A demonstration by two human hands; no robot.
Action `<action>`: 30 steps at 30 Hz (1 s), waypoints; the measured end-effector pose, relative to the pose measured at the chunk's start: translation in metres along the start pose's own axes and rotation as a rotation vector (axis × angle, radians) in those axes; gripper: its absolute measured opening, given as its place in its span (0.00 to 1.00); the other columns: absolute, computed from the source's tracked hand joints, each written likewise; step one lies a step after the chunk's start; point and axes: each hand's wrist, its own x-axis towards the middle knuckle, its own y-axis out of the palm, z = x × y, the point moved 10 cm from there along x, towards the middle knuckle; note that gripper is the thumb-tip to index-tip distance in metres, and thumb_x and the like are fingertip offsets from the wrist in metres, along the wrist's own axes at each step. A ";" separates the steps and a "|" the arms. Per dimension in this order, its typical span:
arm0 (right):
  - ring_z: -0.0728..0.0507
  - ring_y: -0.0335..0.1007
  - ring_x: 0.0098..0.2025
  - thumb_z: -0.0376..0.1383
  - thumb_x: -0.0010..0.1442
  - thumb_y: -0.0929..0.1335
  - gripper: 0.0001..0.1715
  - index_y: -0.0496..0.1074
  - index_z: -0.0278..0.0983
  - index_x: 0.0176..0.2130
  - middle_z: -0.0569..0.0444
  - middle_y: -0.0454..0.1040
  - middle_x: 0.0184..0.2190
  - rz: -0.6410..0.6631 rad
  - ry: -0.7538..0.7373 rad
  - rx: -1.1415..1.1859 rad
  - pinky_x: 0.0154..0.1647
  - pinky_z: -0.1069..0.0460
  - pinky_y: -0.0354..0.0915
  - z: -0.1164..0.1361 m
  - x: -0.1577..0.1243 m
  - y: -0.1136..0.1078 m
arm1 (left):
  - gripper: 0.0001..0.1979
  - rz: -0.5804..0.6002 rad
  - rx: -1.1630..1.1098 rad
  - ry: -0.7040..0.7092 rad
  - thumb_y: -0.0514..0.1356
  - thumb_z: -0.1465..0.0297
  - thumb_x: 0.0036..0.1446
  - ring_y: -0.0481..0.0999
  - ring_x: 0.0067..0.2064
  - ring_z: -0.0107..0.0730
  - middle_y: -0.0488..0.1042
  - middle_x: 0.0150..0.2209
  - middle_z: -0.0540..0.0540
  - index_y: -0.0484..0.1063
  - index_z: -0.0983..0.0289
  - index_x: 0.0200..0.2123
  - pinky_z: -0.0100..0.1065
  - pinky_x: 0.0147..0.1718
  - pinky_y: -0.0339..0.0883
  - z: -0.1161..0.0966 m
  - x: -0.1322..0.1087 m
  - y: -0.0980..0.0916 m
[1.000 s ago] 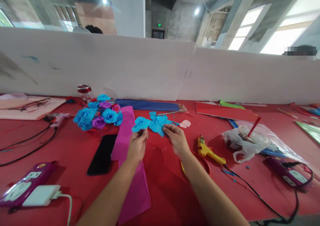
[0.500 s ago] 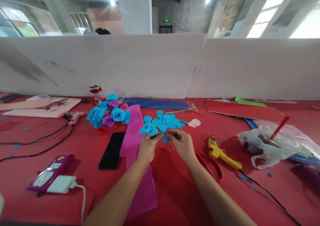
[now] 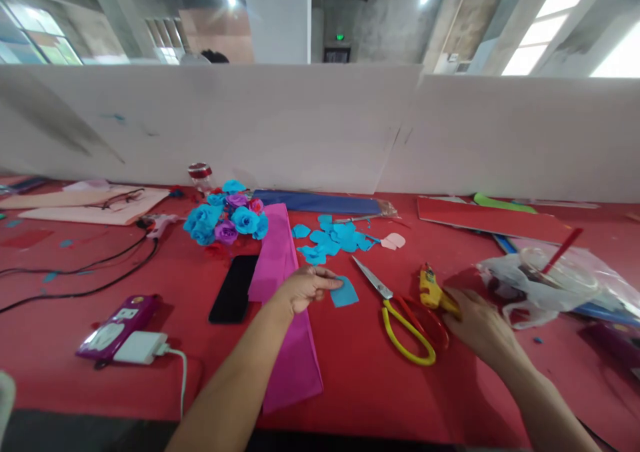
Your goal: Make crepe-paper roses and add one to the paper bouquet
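My left hand (image 3: 304, 289) pinches a blue paper petal (image 3: 346, 294) by its left corner, above the red table. Over on the right, my right hand (image 3: 479, 322) is closed around the handle of a yellow hot glue gun (image 3: 429, 287), which lies on the table; some of its fingers are hidden. Scissors (image 3: 396, 313) with red and yellow handles lie between the two hands, blades pointing away. Beyond the left hand is a pile of blue paper petals (image 3: 345, 234). Pink crepe paper (image 3: 295, 372) runs under my left forearm.
Blue and purple paper flowers (image 3: 226, 222) stand at the back left, near a black phone (image 3: 234, 289). A purple power strip (image 3: 117, 325) with a white charger sits front left. At right are a plastic bag with a cup (image 3: 543, 282) and a red board (image 3: 493, 220).
My right hand has let go of the blue petal and moved right to the glue gun. My left hand keeps the petal. The scissors now show fully, and the view has shifted slightly.
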 end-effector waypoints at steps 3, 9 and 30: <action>0.37 0.73 0.39 0.35 0.50 0.66 0.22 0.71 0.35 0.46 0.40 0.73 0.46 0.113 -0.060 -0.040 0.38 0.46 0.65 0.018 0.001 0.000 | 0.13 -0.011 0.133 0.008 0.73 0.69 0.28 0.50 0.16 0.16 0.64 0.16 0.46 0.73 0.64 0.18 0.29 0.17 0.38 0.009 0.007 0.000; 0.39 0.74 0.36 0.36 0.51 0.66 0.18 0.72 0.34 0.43 0.45 0.77 0.35 0.084 0.007 0.115 0.34 0.50 0.65 0.035 -0.003 -0.043 | 0.11 -0.102 0.284 -0.018 0.71 0.70 0.31 0.54 0.17 0.20 0.64 0.16 0.46 0.71 0.64 0.18 0.30 0.19 0.44 0.028 0.020 -0.009; 0.40 0.73 0.48 0.42 0.63 0.64 0.19 0.70 0.42 0.53 0.51 0.77 0.45 0.539 -0.252 0.798 0.48 0.48 0.68 0.175 -0.054 -0.019 | 0.05 -0.184 0.712 0.114 0.66 0.69 0.44 0.75 0.32 0.32 0.79 0.29 0.54 0.75 0.64 0.27 0.30 0.31 0.65 0.020 0.020 -0.004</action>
